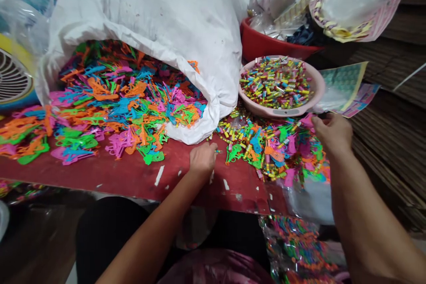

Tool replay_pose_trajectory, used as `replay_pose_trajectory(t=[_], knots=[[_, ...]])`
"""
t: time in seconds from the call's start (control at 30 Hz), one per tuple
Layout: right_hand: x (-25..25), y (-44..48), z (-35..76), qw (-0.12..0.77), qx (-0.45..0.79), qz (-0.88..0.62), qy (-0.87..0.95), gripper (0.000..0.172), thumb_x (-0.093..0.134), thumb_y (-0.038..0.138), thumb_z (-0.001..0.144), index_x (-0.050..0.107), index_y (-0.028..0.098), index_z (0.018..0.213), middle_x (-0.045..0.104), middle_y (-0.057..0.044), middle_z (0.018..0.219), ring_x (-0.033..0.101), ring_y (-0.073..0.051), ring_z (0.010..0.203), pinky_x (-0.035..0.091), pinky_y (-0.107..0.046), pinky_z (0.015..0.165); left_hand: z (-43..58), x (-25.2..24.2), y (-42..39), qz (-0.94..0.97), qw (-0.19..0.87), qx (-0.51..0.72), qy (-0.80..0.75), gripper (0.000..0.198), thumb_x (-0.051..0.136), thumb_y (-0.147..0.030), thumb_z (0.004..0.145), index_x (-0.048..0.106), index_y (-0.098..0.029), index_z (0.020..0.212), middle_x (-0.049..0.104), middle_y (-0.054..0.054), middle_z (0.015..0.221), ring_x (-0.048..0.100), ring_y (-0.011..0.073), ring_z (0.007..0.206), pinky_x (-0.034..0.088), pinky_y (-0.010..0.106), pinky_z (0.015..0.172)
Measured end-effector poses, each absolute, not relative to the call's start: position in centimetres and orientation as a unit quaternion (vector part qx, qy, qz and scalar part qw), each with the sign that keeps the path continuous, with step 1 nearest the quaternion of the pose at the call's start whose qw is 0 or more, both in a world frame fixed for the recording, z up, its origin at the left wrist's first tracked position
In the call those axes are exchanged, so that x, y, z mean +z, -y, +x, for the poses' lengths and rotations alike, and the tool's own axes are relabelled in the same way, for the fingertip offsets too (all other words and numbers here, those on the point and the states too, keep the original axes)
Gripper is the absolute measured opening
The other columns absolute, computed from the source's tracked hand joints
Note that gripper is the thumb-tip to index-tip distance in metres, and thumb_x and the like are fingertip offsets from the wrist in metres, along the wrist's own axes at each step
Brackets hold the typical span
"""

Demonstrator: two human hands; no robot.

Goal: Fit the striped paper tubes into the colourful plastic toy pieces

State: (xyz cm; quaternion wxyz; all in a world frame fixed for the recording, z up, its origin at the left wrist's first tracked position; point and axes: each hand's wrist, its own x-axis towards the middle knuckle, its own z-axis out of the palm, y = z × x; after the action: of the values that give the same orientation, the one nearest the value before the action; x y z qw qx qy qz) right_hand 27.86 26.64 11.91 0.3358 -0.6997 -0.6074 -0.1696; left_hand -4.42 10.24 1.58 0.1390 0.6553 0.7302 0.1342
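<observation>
L hand (pixel 202 159) low on red-painted tabletop (pixel 133 191), just inside near edge, fingers curled together & pointing R; small striped tube (pixel 218 151) just past fingertips, no telling if pinched. R hand (pixel 333 133) over R-side heap, fingers bent down & slightly apart, tips at pink plastic toy (pixel 308 122); grip not readable.

Betw. hands: narrow gap of red surface, mixed flat plastic toys (pixel 266 148) & small striped tubes (pixel 233 132) spilling close to R hand. L of L hand: larger heap of flat plastic toys in orange, blue, green, pink, running from mouth of white woven sack (pixel 143 22) toward far L tabletop edge. Sack's lower lip (pixel 189 131) near L hand, not touching.

Pink plastic basin (pixel 282 112) full of tubes just beyond R hand, its rim touching heap. Red basin (pixel 259 40) behind it, holding plastic bags. Printed sheets (pixel 346 82) by basin's R side. Stacked cardboard (pixel 392 151) along R. Clear bag of toys (pixel 299 244) below near edge, by person's dark-clothed lap (pixel 109 226). Fan guard (pixel 13 77) at far L.
</observation>
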Motion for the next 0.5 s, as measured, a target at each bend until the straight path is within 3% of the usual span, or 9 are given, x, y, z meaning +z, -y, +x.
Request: replay_pose_trajectory(t=[0.07,0.13,0.2,0.33,0.5], knots=[[11.9,-25.5,26.7,0.297,-0.240,-0.713,0.589,0.045,0.072,0.035,0.074,0.064,0.009,0.111,0.062,-0.029,0.110,0.058,-0.032,0.092,0.040,-0.042,0.070,-5.1,1.4,-9.1,0.640,0.139,0.146,-0.741,0.021,0.048,-0.033,0.096,0.065,-0.025,0.107,0.068,0.005,0.099,0.064,0.0221,0.094,0.041,0.030,0.073],[11.4,-23.7,24.2,0.325,-0.255,-0.639,0.648,0.051,0.067,0.031,0.080,0.056,0.012,0.126,0.055,-0.027,0.127,0.051,-0.033,0.114,0.040,-0.044,0.085,-5.8,1.1,-7.8,0.627,0.124,0.177,-0.749,0.021,0.048,-0.033,0.096,0.065,-0.025,0.106,0.068,0.004,0.098,0.064,0.0212,0.093,0.041,0.029,0.072],[10.6,-21.8,20.6,0.352,-0.176,-0.513,0.763,0.038,0.056,0.026,0.087,0.058,0.016,0.124,0.061,-0.020,0.121,0.053,-0.028,0.113,0.040,-0.040,0.092,-6.3,0.7,-6.7,0.618,0.104,0.220,-0.748,0.021,0.047,-0.030,0.096,0.064,-0.025,0.107,0.067,0.004,0.101,0.064,0.0198,0.092,0.041,0.028,0.073],[8.4,-19.6,11.8,0.319,0.054,-0.342,0.882,0.025,0.048,0.027,0.093,0.065,0.020,0.109,0.067,-0.009,0.101,0.062,-0.021,0.094,0.046,-0.032,0.085,-6.4,0.1,-5.5,0.592,0.075,0.290,-0.749,0.021,0.050,-0.032,0.093,0.064,-0.023,0.107,0.065,0.005,0.101,0.062,0.0186,0.089,0.042,0.027,0.075],[7.5,-20.7,1.2,0.190,0.095,-0.391,0.895,0.025,0.049,0.029,0.093,0.067,0.017,0.104,0.068,-0.011,0.102,0.061,-0.023,0.097,0.043,-0.032,0.086,-6.4,-0.5,-5.6,0.550,0.080,0.333,-0.762,0.017,0.048,-0.021,0.092,0.064,-0.020,0.100,0.065,0.005,0.096,0.061,0.0186,0.086,0.044,0.028,0.076]])
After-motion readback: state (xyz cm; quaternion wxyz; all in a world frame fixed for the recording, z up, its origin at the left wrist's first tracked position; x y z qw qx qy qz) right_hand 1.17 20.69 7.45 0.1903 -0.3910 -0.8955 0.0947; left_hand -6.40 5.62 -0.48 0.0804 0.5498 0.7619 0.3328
